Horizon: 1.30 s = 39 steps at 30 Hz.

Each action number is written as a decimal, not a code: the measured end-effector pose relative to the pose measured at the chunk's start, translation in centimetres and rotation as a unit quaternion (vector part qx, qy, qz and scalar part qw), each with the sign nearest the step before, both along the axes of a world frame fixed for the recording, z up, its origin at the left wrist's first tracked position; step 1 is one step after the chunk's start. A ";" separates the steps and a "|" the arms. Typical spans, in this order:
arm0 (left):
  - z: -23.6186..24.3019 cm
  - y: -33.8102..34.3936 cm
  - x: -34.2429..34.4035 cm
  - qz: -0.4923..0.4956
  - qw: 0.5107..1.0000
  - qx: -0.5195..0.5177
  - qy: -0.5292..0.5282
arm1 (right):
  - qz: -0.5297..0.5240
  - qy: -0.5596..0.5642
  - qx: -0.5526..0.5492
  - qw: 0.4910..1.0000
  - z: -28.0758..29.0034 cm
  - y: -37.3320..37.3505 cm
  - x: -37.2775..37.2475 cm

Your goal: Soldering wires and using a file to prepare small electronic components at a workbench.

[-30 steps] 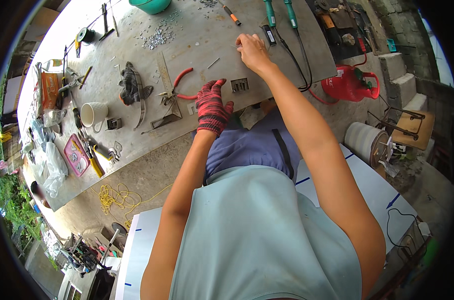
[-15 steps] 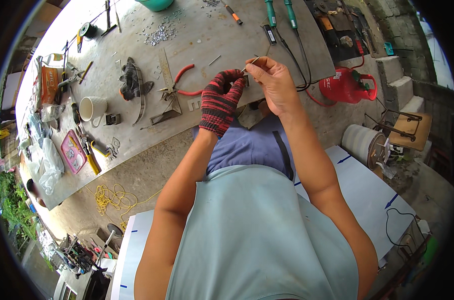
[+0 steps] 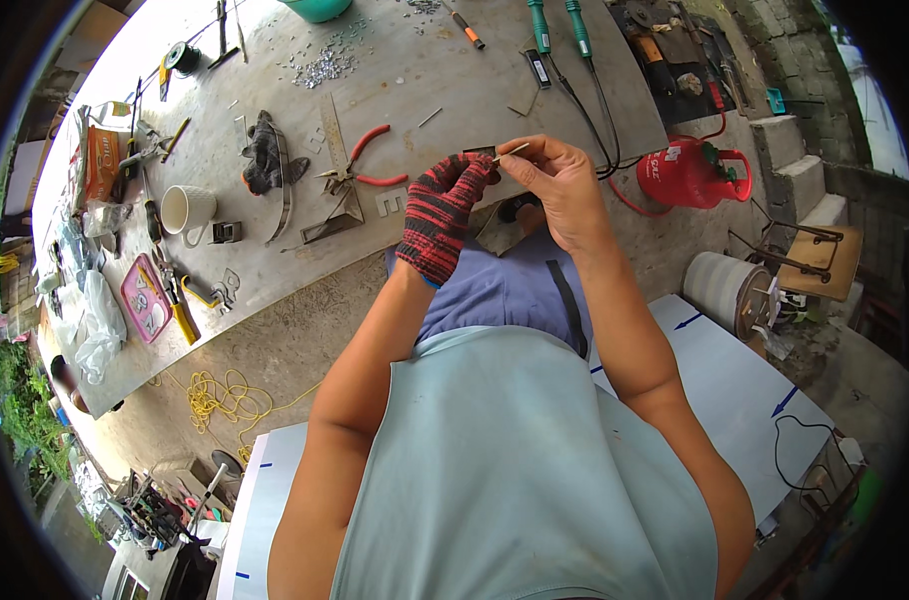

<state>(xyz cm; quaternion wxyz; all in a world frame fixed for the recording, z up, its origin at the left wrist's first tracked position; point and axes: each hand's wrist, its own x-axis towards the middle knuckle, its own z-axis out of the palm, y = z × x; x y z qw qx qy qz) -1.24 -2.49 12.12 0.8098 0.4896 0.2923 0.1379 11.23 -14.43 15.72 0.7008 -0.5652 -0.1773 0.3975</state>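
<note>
My left hand (image 3: 443,215), in a red-and-black striped knit glove, is closed with its fingertips pinched on a small dark metal piece (image 3: 480,151), mostly hidden by the glove. Bare, my right hand (image 3: 563,190) pinches a thin, pale rod (image 3: 513,152) between thumb and fingers. The rod's inner end meets the gloved fingertips; whether it touches the metal piece I cannot tell. Both hands are at the table's near edge. Left of the glove lie red-handled pliers (image 3: 370,160), resting by a metal square (image 3: 335,222), and flat metal cutouts (image 3: 389,204).
The metal table (image 3: 415,85) carries a white mug (image 3: 188,210), a dark glove (image 3: 265,155), a pink tray (image 3: 147,300) and a pile of small metal bits (image 3: 325,65). Green-handled tools (image 3: 540,28) with cables lie at the far right. A red gas cylinder (image 3: 690,172) stands beyond the table.
My right hand has shifted slightly right and down, and the rod now lies at a flatter angle. The gloved hand has moved a little, still pinched.
</note>
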 end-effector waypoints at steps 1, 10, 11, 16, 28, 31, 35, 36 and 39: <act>-0.1 0.0 -0.1 0.000 1.000 0.000 0.000 | 0.003 -0.028 -0.025 0.999 0.2 -0.1 -0.1; -1.7 0.6 -1.2 -0.022 0.999 -0.042 -0.014 | -0.006 -0.115 -0.085 0.990 -0.2 -0.7 0.2; -1.9 0.8 -1.2 -0.027 0.999 -0.044 -0.017 | -0.006 -0.130 -0.093 0.987 -0.3 -0.5 0.3; -3.2 2.0 -0.6 -0.044 0.999 -0.017 -0.014 | 0.021 -0.275 -0.114 0.954 0.0 0.5 1.5; -12.7 4.0 -0.3 0.019 0.738 0.637 0.224 | -0.115 -0.526 -0.097 0.837 2.5 13.1 21.2; -12.1 4.3 -0.4 0.013 0.743 0.630 0.228 | -0.062 -0.504 -0.167 0.845 2.3 18.8 24.4; -11.9 4.1 0.2 -0.002 0.749 0.622 0.228 | -0.020 -0.644 -0.176 0.744 -4.6 24.2 30.7; -11.9 3.9 0.4 -0.001 0.749 0.622 0.227 | -0.014 -0.666 -0.216 0.714 -6.3 25.0 31.8; -11.8 4.0 -0.1 -0.005 0.756 0.609 0.237 | 0.007 -0.662 -0.283 0.694 -8.0 27.5 32.3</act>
